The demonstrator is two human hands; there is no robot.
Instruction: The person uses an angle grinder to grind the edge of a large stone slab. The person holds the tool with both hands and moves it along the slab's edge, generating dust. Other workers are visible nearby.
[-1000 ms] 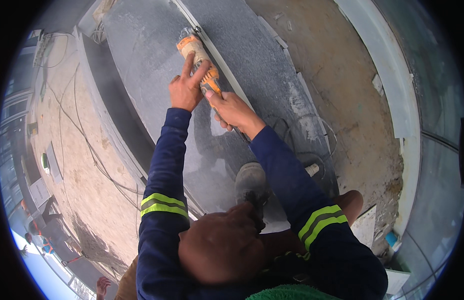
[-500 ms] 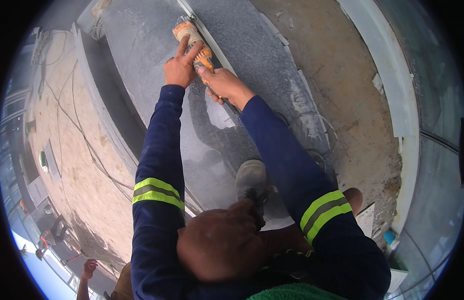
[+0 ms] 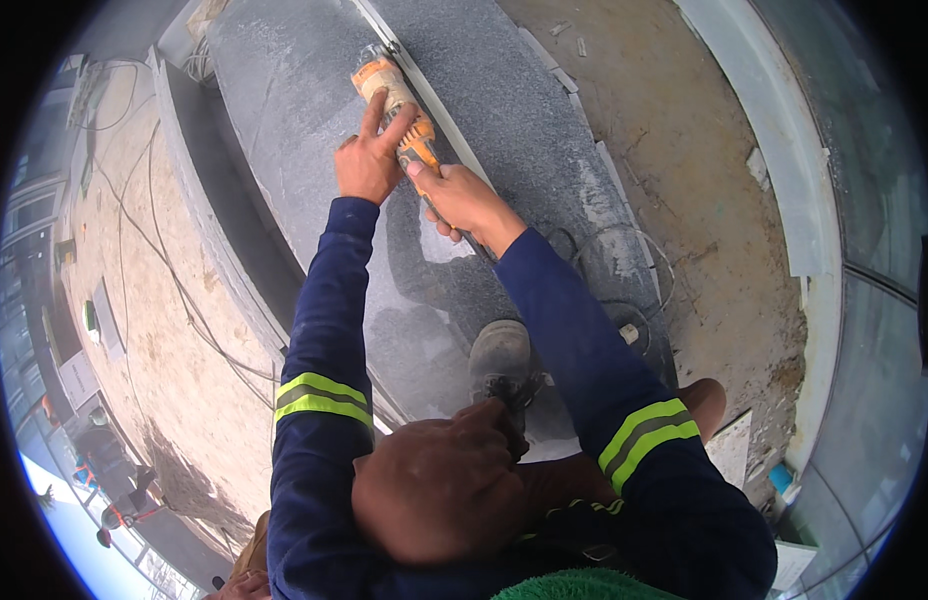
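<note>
An orange and black angle grinder [image 3: 418, 140] with tape wrapped round its front lies along a long pale metal straightedge [image 3: 446, 125] on a grey stone slab [image 3: 284, 110]. My left hand [image 3: 370, 162] rests on the grinder's body, with two fingers stretched over the taped part. Behind it, my right hand [image 3: 466, 203] wraps round the rear handle, its thumb on top. A dark cord runs from the handle back under my right forearm. The head of the grinder touches or sits right beside the straightedge; its disc is hard to make out.
My boot [image 3: 501, 350] stands on the slab below my hands. Cable loops [image 3: 667, 270] lie at the right, near bare ground [image 3: 684, 150] and a curved pale kerb [image 3: 784, 130]. A trough [image 3: 219, 150] and loose cables [image 3: 189, 305] are on the left. Other people [image 3: 124, 500] show at lower left.
Both hands and the grinder have shifted a little toward me and to the right along the straightedge. At the lower left, another person's raised hand has dropped.
</note>
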